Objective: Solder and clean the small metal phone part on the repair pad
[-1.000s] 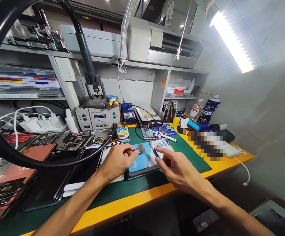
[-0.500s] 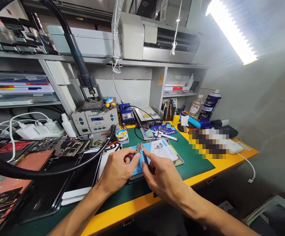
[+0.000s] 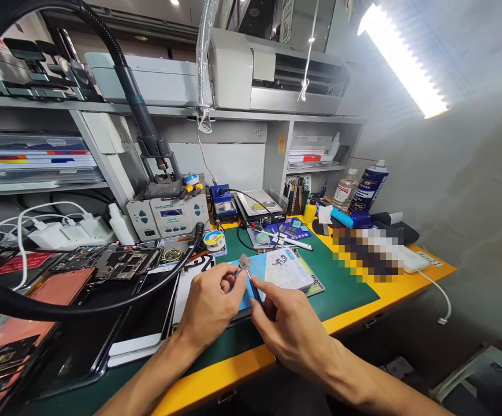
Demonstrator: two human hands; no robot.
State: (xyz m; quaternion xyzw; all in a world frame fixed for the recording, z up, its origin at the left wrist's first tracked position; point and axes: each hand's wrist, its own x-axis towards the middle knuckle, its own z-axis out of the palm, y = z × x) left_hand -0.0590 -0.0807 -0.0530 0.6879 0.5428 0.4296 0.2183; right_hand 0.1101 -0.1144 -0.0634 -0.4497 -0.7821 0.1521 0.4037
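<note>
My left hand (image 3: 209,300) pinches a small grey, flat metallic piece (image 3: 245,262) between thumb and forefinger, above a blue-and-white printed mat. The piece is too small to name surely. My right hand (image 3: 285,318) is closed around a slim dark-blue tool (image 3: 256,293), whose thin metal tip points up at the grey piece. Fingers cover part of the tool, and I cannot tell whether its tip touches the piece. Beneath both hands lies the printed mat (image 3: 287,268), on a green work mat (image 3: 350,294).
Left of my hands lie opened phones and circuit boards (image 3: 127,263), crossed by a thick black hose (image 3: 147,297). Behind stand a hot-air station (image 3: 173,214), a solder spool (image 3: 214,238) and a small heating plate (image 3: 261,208). At the right back are a clear bottle (image 3: 345,189) and a spray can (image 3: 368,188).
The grey piece has turned slightly in my left fingers, and the tool's tip has shifted a little lower against it. Both hands stay in nearly the same place.
</note>
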